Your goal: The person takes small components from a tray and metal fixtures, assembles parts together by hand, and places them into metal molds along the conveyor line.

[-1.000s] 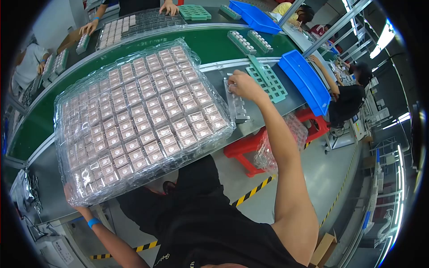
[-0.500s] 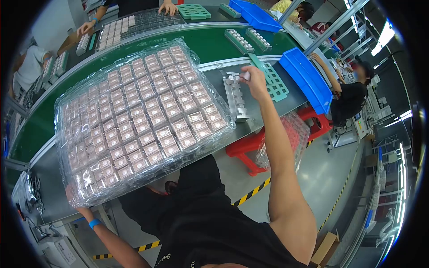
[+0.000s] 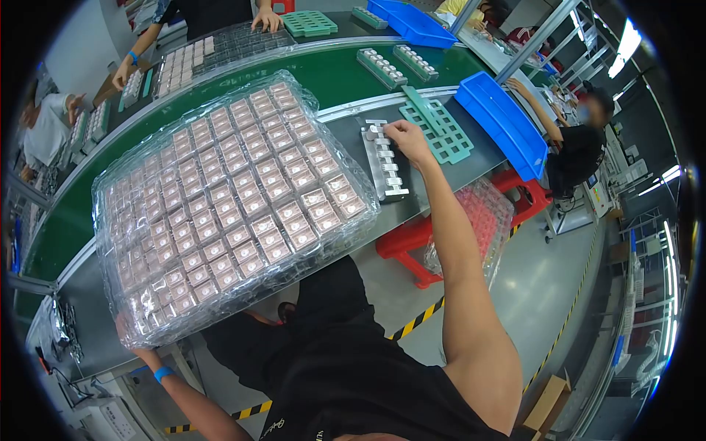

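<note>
A large stack of clear plastic trays full of small pinkish square pieces lies across the bench and overhangs its front edge. At its lower left corner is my left hand, mostly hidden under or behind the plastic, its fingers out of sight. My right hand is closed at the upper end of a metal fixture with a row of slots, right of the trays. What its fingertips hold is too small to name. Beside that hand lie green perforated plates, partly overlapping.
Behind the bench runs a green conveyor carrying two filled holders. A blue bin stands at the right, above a red stool. Across the conveyor, a person's hands are near another tray. Another person works at far right.
My right hand moved off the fixture to the right, then came back to its upper end. The camera view has shifted slightly. My left hand stays at the tray corner.
</note>
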Tool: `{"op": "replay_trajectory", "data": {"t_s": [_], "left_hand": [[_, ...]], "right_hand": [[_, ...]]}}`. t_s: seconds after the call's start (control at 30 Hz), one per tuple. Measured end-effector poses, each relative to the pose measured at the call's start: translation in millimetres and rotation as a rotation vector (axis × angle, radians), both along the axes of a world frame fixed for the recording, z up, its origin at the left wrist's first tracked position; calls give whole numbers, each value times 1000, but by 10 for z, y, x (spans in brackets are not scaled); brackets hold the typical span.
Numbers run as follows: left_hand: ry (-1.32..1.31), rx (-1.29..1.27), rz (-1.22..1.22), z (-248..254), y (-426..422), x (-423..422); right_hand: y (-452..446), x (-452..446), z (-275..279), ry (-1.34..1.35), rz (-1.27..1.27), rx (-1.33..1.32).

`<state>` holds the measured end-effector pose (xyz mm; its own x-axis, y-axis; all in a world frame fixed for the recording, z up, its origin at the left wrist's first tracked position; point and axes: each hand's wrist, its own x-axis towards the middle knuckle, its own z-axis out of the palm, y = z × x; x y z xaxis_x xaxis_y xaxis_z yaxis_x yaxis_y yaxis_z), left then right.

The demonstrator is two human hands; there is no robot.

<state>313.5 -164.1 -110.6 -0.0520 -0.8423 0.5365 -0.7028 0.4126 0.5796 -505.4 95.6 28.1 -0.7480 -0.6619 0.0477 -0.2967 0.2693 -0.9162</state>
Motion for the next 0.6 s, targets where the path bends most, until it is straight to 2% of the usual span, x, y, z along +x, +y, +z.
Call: {"op": "replay_trajectory", "data": {"t_s": [0.07, 0.2, 0.23, 0.27, 0.33, 0.47, 0.53, 0.57, 0.6], "left_hand": [[-104, -58, 7, -25, -5, 35], [-10, 33, -50, 91, 115, -46], [-9, 35, -50, 77, 109, -53], [30, 35, -48, 57, 106, -65], [108, 34, -41, 1, 114, -76], [289, 52, 13, -108, 83, -100], [94, -2, 113, -142, 39, -70], [25, 57, 90, -74, 25, -98], [13, -102, 19, 3, 75, -174]], "right_hand": [[34, -30, 2, -74, -98, -123], [50, 5, 147, -101, -192, -231], [-29, -5, 151, 165, -187, -210], [-38, -13, 163, 166, -186, -209], [-124, 65, 320, 560, -114, 157], [-221, 480, 717, 810, 30, 510], [-267, 383, 651, 920, 86, 518], [-312, 336, 648, 915, 115, 591], [-355, 356, 711, 939, 160, 686]]}}
